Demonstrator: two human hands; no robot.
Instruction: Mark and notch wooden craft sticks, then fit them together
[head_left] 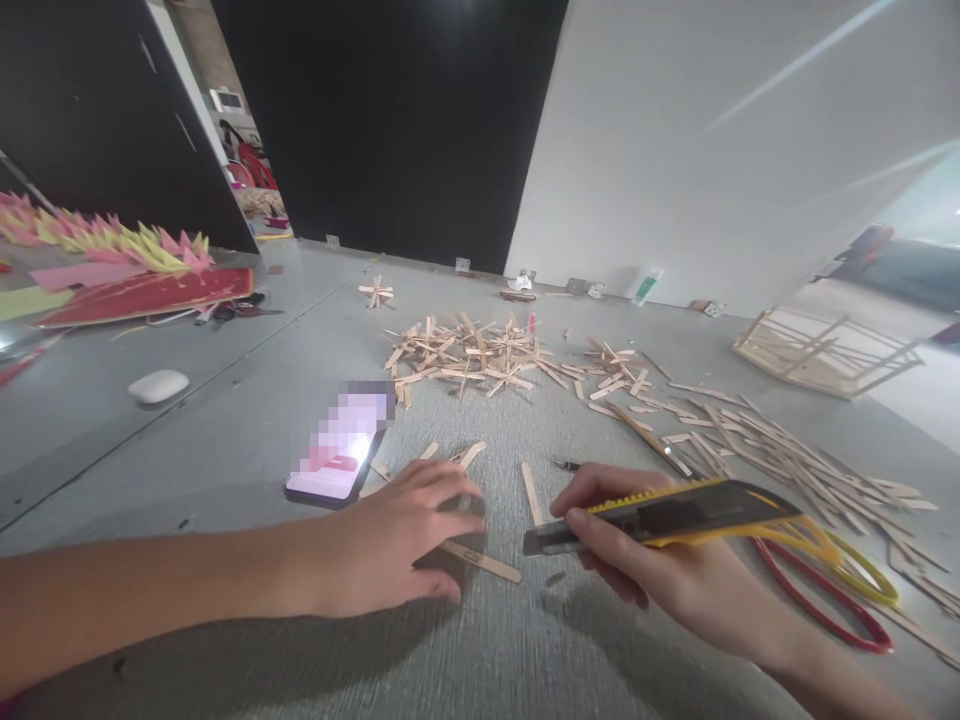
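Observation:
My right hand (pixel 637 550) grips a yellow and black utility knife (pixel 697 510), its dark front end pointing left, low over the table. Across from it, my left hand (pixel 409 540) hovers or rests with fingers spread; whether it touches the surface I cannot tell. A wooden craft stick (pixel 491 563) with a dark printed mark lies by its fingers, one end hidden under them. Just left of the knife tip is another, shorter-looking stick (pixel 531 490). More stick pieces (pixel 472 456) lie behind my left hand, partly covered. Scissors with red and yellow handle loops (pixel 847 625) lie beside my right wrist.
A phone (pixel 330 450) with a lit screen lies left of centre. Behind is a heap of craft-stick stars (pixel 465 350); loose sticks (pixel 787 450) spread to the right. A stick frame (pixel 825 350), a white case (pixel 158 386) and a red board (pixel 157 297) also lie around.

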